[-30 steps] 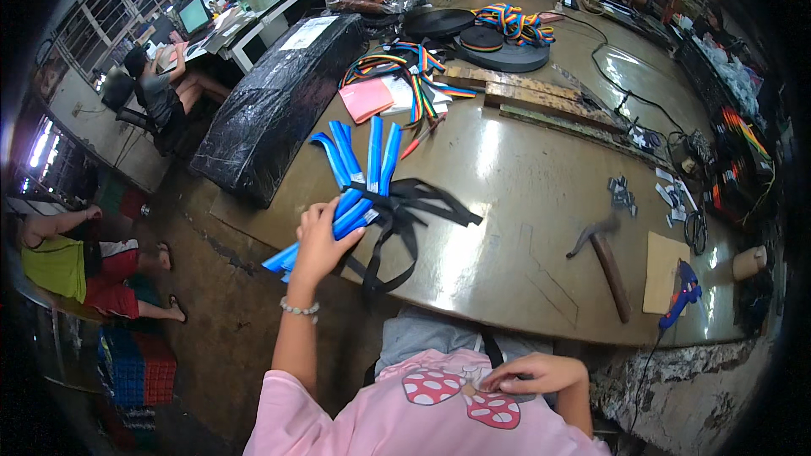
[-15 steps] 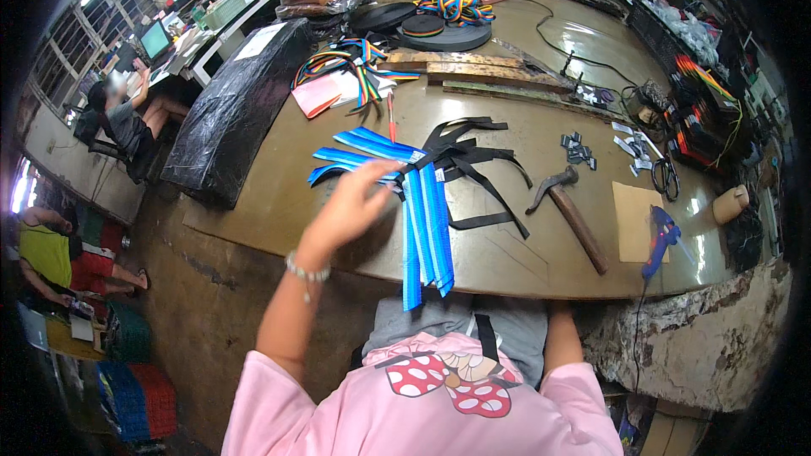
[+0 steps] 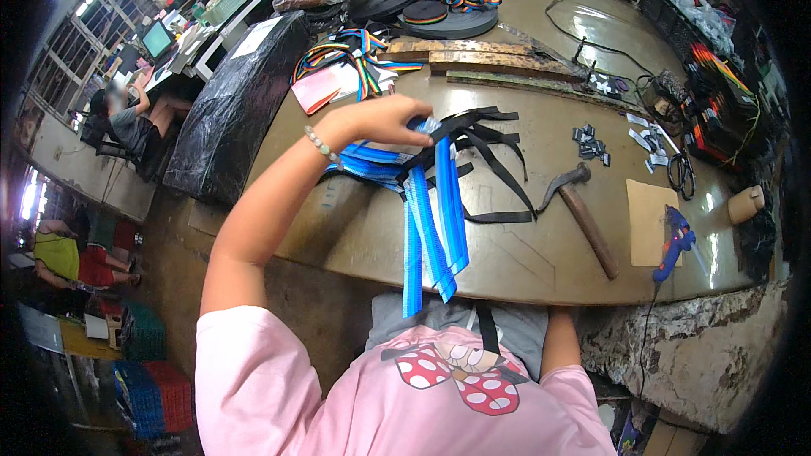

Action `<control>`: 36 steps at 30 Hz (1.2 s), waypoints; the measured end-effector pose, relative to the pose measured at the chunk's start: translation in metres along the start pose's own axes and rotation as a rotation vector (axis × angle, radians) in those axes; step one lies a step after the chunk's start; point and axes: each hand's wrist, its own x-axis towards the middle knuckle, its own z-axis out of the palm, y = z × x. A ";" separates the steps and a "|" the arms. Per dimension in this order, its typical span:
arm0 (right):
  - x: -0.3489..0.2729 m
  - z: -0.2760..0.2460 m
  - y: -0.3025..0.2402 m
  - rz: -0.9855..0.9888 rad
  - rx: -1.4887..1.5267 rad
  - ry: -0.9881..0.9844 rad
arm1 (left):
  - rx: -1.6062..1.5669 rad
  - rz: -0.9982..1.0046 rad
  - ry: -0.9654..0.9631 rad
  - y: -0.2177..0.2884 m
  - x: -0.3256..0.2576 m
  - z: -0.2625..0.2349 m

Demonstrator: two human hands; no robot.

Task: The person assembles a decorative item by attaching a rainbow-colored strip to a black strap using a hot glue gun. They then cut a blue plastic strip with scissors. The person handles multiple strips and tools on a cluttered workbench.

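Note:
My left hand, with a beaded bracelet on its wrist, is closed at the far end of a bundle of blue striped straps. Its thumb and fingers pinch one blue strap, lifting that end a little. Several blue straps hang over the table's near edge, while others fan out to the left beneath my wrist. Black straps with loose ends spread to the right of the bundle. My right forearm reaches under the table edge, and the hand there is hidden.
On the right lie a hammer, small dark clips, scissors, cardboard and a blue glue gun. Behind are wooden bars, webbing rolls and multicoloured straps. A black-wrapped package borders the left side.
My left hand has moved up and right, and it now pinches a blue strap and raises its end. The straps have shifted slightly. A red pen behind them is now out of sight.

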 end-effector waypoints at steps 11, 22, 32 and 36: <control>0.002 0.000 0.000 -0.004 0.011 0.011 | 0.108 -0.193 -0.092 -0.011 -0.036 0.033; 0.002 0.000 0.003 0.006 0.005 0.017 | 0.132 -0.166 -0.110 -0.011 -0.017 0.019; 0.004 -0.003 0.003 0.003 0.000 0.017 | 0.012 -0.252 -0.141 -0.017 -0.031 0.038; 0.004 -0.003 0.002 -0.001 0.003 0.023 | -0.184 -0.288 -0.018 -0.019 -0.039 0.031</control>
